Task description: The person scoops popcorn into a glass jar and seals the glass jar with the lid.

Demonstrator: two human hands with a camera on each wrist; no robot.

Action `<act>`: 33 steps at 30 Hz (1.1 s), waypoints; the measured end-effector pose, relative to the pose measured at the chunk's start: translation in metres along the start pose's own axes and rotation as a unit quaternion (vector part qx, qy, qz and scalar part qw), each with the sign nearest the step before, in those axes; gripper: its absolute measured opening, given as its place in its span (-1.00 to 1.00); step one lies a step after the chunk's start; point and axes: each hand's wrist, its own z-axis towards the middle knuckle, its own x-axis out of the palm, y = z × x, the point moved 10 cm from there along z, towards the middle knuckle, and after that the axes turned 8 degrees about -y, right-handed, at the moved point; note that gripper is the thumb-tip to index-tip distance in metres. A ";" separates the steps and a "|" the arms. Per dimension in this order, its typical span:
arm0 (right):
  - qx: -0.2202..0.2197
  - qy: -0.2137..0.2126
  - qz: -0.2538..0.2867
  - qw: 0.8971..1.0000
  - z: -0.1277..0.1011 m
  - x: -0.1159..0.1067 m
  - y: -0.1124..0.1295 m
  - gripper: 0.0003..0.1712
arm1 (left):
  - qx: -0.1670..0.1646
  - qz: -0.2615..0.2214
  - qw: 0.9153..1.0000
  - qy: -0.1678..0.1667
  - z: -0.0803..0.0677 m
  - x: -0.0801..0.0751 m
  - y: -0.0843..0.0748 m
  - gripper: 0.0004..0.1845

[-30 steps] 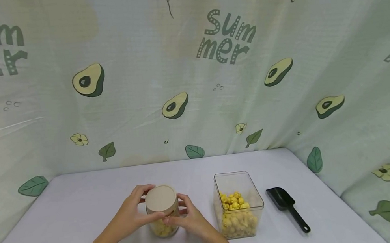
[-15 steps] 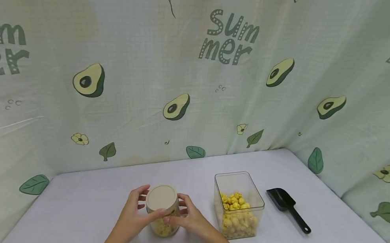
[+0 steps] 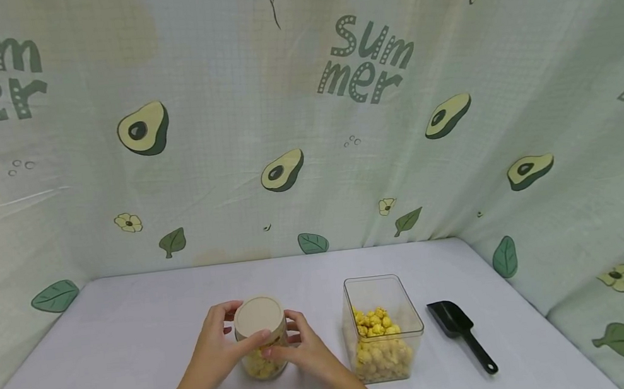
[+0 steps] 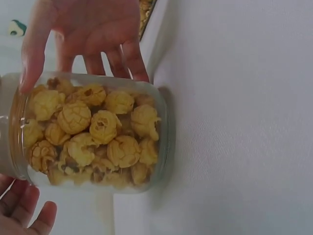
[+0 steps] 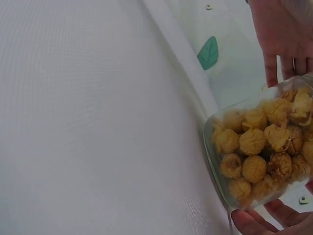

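Note:
A clear jar (image 3: pixel 259 370) of yellow popcorn stands upright on the white table, topped by a beige round lid (image 3: pixel 258 314). My left hand (image 3: pixel 217 342) grips the lid, thumb across its near edge and fingers round the far left side. From the right, my right hand (image 3: pixel 309 347) holds the jar just under the lid, thumb in front and fingers behind. The left wrist view shows the jar (image 4: pixel 98 132) sideways, packed with popcorn, with the right hand's palm (image 4: pixel 98 29) beyond it. In the right wrist view the jar (image 5: pixel 259 147) is partly cut off at the edge.
To the right of the jar stands a clear square container (image 3: pixel 376 290), open at the top and partly filled with yellow popcorn. Farther right lies a black scoop (image 3: pixel 454 320), its handle toward the near right. A printed cloth (image 3: pixel 203 187) hangs behind the table.
My left hand has turned slightly round the lid, its thumb sliding to the right. The right hand and jar stay nearly in place. A dark object at the bottom edge has left the head view.

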 end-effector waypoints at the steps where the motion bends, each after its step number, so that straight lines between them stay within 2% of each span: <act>1: 0.002 0.000 0.000 1.000 0.000 0.000 -0.001 -0.07 | 0.003 0.000 1.000 0.007 0.001 0.000 0.001 -0.20; 5: 0.007 0.006 0.001 1.000 0.001 0.000 -0.003 -0.06 | 0.014 -0.013 0.999 0.043 0.004 0.002 0.006 -0.24; 9: 0.007 0.009 -0.003 1.000 -0.001 0.001 -0.003 -0.06 | 0.053 -0.041 0.994 0.081 0.007 0.005 0.009 -0.31; 13: 0.004 0.014 -0.005 1.000 -0.002 0.003 -0.003 -0.06 | 0.091 -0.075 0.986 0.120 0.008 0.009 0.009 -0.35; 17: -0.004 0.013 -0.006 1.000 -0.001 0.004 -0.002 -0.05 | 0.101 -0.076 0.983 0.135 0.007 0.009 0.008 -0.35; 21: -0.014 0.006 -0.011 1.000 0.000 0.003 0.001 -0.04 | 0.085 -0.045 0.989 0.109 0.007 0.007 0.005 -0.26; 26: -0.020 0.002 -0.019 1.000 -0.001 0.002 0.004 -0.08 | 0.040 0.003 0.999 0.037 0.003 0.004 0.002 -0.13; 30: -0.017 -0.002 -0.018 1.000 -0.001 0.000 0.004 -0.10 | 0.022 0.027 0.999 -0.008 -0.001 0.002 -0.003 -0.14; 33: -0.016 -0.001 -0.016 1.000 0.000 -0.001 0.003 -0.10 | 0.017 0.041 0.999 -0.024 -0.001 0.002 -0.005 -0.15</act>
